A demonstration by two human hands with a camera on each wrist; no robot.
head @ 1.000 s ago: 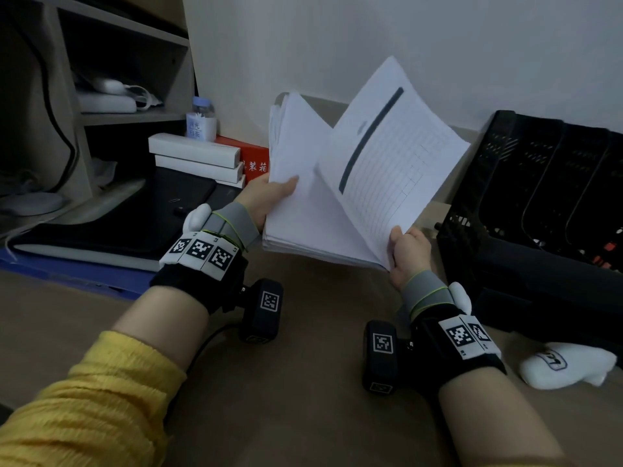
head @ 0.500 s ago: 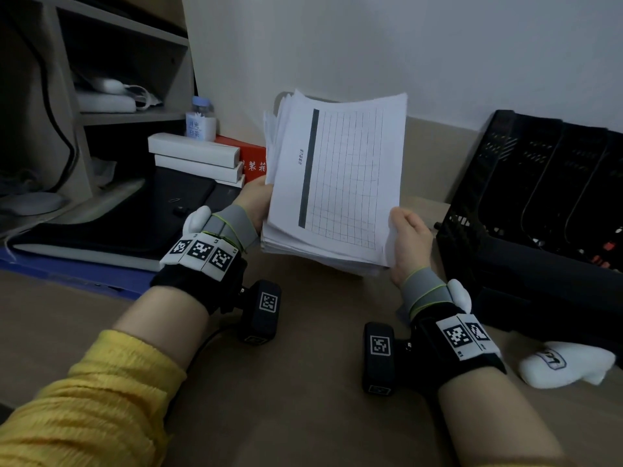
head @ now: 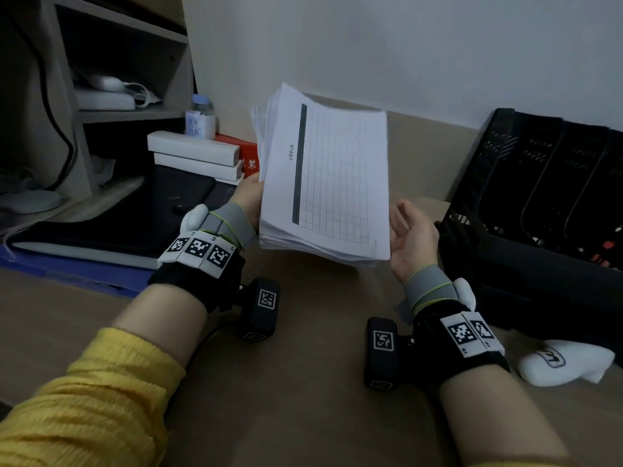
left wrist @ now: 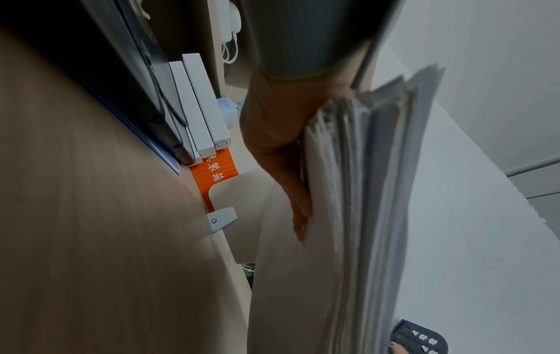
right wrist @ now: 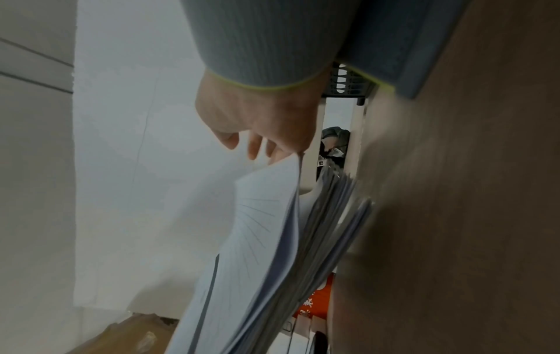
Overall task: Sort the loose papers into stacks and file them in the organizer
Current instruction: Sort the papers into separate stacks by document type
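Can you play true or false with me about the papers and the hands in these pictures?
1. The left hand holds the stack of papers up off the desk. True.
2. The right hand squeezes the papers tight. False: its fingers are relaxed and open beside the stack's right edge.
3. The top sheet shows a grid with a dark bar along one side. True.
4. The papers already sit inside the black organizer. False: none of the stack is in it; the organizer stands to its right.
5. The red box lies on top of the white boxes. False: the white boxes rest on it.
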